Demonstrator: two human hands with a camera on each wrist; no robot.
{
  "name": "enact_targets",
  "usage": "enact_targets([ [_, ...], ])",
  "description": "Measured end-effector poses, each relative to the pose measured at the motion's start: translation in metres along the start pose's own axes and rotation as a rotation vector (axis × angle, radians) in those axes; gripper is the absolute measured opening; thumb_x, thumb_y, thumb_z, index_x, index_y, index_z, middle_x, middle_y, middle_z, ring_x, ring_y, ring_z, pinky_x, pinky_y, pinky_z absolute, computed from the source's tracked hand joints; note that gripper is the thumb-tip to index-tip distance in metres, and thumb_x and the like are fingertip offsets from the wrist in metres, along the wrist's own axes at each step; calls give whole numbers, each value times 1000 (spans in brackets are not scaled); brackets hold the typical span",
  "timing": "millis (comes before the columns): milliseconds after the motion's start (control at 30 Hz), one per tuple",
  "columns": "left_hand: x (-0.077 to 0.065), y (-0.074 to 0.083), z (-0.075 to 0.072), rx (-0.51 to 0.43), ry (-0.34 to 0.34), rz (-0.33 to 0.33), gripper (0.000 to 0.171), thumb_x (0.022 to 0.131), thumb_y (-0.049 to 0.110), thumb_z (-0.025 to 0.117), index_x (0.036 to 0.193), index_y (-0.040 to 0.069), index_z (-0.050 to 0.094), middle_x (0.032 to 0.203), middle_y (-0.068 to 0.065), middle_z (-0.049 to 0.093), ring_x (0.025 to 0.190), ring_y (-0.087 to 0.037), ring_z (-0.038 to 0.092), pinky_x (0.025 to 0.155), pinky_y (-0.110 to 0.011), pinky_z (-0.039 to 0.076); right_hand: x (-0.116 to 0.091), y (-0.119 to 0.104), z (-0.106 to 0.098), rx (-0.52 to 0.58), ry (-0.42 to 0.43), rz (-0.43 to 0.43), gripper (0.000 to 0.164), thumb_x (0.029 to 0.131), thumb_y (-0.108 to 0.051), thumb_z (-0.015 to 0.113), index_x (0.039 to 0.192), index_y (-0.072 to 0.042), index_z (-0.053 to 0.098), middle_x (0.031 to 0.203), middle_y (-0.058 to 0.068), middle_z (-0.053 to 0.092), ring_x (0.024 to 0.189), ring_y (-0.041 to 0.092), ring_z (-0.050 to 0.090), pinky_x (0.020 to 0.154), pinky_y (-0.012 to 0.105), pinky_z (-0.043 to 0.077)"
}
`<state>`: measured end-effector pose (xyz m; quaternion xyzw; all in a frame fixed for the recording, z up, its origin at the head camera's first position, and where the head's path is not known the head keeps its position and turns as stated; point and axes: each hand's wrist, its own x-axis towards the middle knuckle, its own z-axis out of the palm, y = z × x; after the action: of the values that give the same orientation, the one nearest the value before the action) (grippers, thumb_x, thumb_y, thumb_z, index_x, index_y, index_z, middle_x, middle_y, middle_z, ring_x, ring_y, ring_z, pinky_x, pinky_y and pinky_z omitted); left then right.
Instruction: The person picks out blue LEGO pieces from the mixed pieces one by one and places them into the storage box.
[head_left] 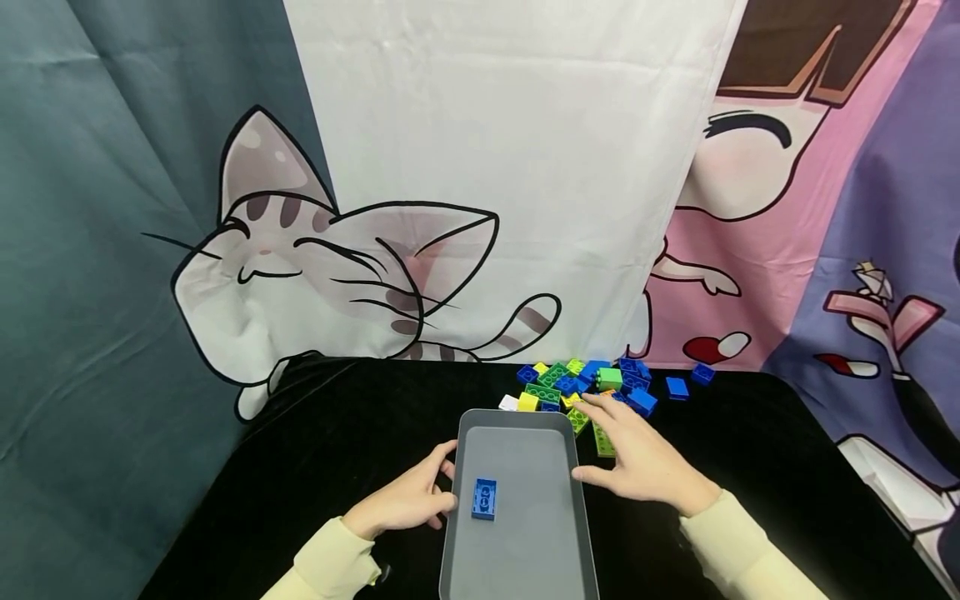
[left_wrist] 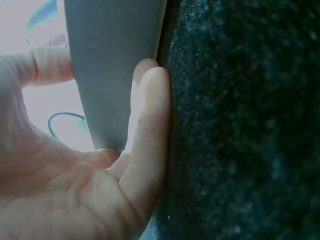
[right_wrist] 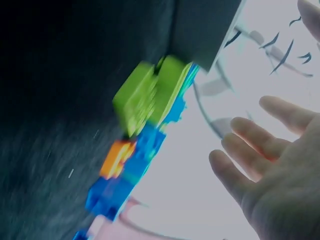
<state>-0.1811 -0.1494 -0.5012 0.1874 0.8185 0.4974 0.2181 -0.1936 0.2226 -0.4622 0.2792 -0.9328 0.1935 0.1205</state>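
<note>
A grey tray (head_left: 517, 550) lies lengthwise in front of me, with one blue toy brick (head_left: 484, 499) in its left half. My left hand (head_left: 408, 500) rests against the tray's left side. In the left wrist view its loosely bent fingers (left_wrist: 150, 120) touch the outer wall (left_wrist: 107, 65), low beside the black cloth. Past the right rim, my right hand (head_left: 637, 454) hovers with fingers spread and holds nothing; its thumb is right at the rim. Its fingertips overlap the near part of a pile of bricks (head_left: 543, 393). Green bricks (right_wrist: 150, 95) appear blurred in the right wrist view.
Blue, green, yellow, white and orange bricks are heaped beyond the tray's far end. A few blue bricks (head_left: 677, 388) lie apart at the right. Black cloth (head_left: 322, 433) covers the table, and a printed curtain (head_left: 517, 150) hangs close behind it.
</note>
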Motion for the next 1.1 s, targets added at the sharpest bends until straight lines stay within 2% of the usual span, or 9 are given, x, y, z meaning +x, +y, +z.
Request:
enact_targets([
  [67,0,0,0,0,0,-3,87,86,16,61,160,15,17,121,-13,48,70,-21,65,59,-35,56,0,12,-2,-18,15,10,91,75,-61,73,147,-10,50,150,13,45,135,37,45,103,59,41],
  [133,0,0,0,0,0,-7,87,86,17,62,160,16,17,121,-13,48,70,-21,66,60,-35,56,-1,23,-5,-32,23,24,90,75,-60,74,146,-10,51,148,13,46,128,34,50,101,56,43],
  [267,0,0,-1,-5,-2,-12,88,86,17,62,160,17,16,123,-13,48,71,-20,66,60,-36,57,-1,42,-8,-46,19,65,87,75,-61,73,145,-13,53,145,12,49,124,29,52,100,53,46],
  [400,1,-2,-1,-5,-2,-19,87,87,18,62,160,18,16,124,-13,48,73,-20,67,61,-36,57,-1,59,-9,-61,9,112,82,75,-57,75,142,-13,55,143,13,50,127,33,50,101,57,43],
  [533,1,-4,-1,-3,-2,-24,87,87,18,62,160,19,16,124,-13,48,73,-20,67,61,-36,57,-1,75,-10,-87,-7,169,80,78,-56,73,140,-9,56,141,15,50,125,38,50,101,60,41],
  [833,2,-4,-2,-9,0,-27,87,86,19,63,160,18,17,123,-13,49,72,-20,67,60,-36,57,0,98,-8,-106,-32,243,69,84,-47,70,137,-4,59,134,21,52,120,41,52,100,60,42],
  [1100,1,-1,-2,-1,1,-21,87,85,18,62,160,16,18,122,-13,49,71,-20,67,60,-35,57,-6,115,3,-135,-22,238,50,89,-29,68,132,-5,62,122,17,57,107,33,59,92,55,48],
])
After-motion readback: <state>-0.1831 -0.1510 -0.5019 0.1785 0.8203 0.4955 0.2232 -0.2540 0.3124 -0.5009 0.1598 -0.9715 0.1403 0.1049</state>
